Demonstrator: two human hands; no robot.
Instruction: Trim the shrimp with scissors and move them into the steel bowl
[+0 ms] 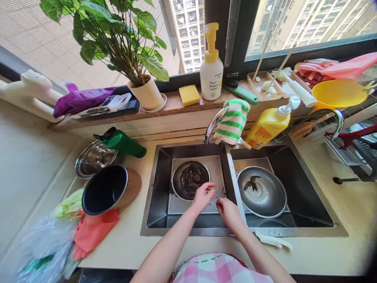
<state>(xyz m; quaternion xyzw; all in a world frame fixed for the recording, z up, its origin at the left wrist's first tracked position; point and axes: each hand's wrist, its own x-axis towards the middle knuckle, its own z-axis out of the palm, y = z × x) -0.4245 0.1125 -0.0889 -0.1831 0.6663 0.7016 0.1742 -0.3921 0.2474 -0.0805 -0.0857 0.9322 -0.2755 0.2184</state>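
My left hand hovers over the left sink basin, at the lower right rim of a round bowl holding several dark shrimp. Its fingers are loosely bent and partly apart, with nothing visible in them. Close beside it, near the divider, my right hand is closed, fingertips pressed together; whatever it may hold is hidden. In the right basin sits a round metal strainer with a few dark shrimp in it.
A faucet with a striped cloth overhangs the divider. A white-handled tool lies at the front edge. Left stand an inner pot, red gloves and a green bottle. A yellow soap bottle stands behind.
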